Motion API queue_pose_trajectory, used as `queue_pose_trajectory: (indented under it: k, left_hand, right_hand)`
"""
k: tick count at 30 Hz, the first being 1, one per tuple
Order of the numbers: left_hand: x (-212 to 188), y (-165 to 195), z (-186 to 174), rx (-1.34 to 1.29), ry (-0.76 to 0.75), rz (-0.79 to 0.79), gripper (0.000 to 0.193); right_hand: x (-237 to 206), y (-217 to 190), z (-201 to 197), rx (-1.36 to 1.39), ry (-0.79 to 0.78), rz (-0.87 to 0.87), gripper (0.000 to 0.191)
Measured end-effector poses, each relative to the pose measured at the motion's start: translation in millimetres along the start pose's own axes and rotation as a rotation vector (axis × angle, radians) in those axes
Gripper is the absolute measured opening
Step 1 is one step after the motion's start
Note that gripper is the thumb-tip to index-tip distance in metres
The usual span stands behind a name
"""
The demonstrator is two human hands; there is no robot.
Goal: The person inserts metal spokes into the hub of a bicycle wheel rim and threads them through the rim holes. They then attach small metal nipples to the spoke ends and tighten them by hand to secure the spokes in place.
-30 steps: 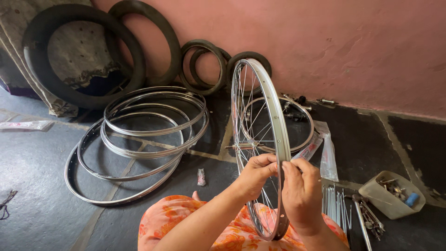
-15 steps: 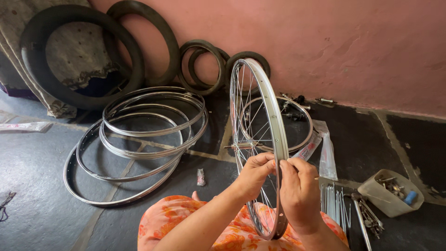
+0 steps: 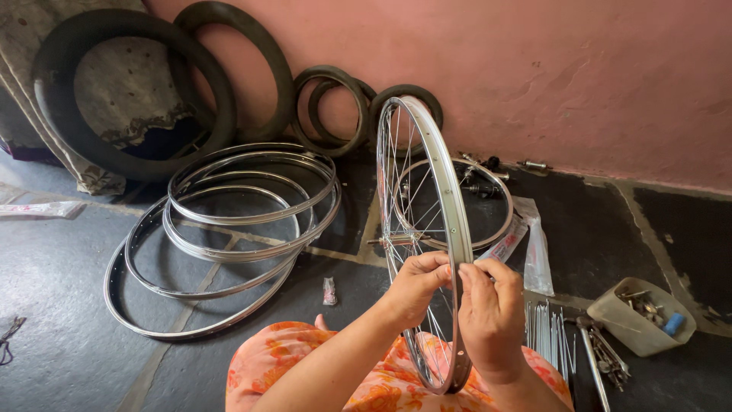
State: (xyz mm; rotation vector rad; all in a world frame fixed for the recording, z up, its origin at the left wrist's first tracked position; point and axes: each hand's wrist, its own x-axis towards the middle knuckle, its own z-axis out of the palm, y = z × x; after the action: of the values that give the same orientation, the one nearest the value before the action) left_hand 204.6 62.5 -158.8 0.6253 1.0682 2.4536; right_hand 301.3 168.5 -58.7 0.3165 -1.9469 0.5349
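A spoked bicycle wheel with a shiny metal rim stands upright in front of me, its lower edge resting on my lap in orange patterned cloth. My left hand reaches in from the left side, fingers pinched at the rim's inner edge among the spokes. My right hand grips the rim from the right at the same spot, fingers curled against its outer face. The fingertips of both hands nearly meet over the rim.
Several bare metal rims lie stacked on the dark stone floor to the left. Black tyres lean on the pink wall. Another rim lies behind the wheel. Loose spokes and a tub of small parts sit at right.
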Motion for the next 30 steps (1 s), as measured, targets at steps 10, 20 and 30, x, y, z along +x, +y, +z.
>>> queue_pose_trajectory:
  k: [10,20,30]
  left_hand:
    - [-0.6,-1.6,1.7,0.03,-0.006,0.003,0.017]
    - [-4.7,0.6,3.1,0.051,-0.039,-0.003,0.012]
    - [-10.6,12.3,13.2,-0.056,-0.012,0.087,0.025]
  right_hand:
    - [-0.9,11.0,-6.6,0.434,0.063,0.234,0.016]
    - [-3.0,73.8,-31.9,1.96,-0.158,0.879,0.015]
    - [-30.2,92.0,13.7,1.387,-0.572,1.084,0.03]
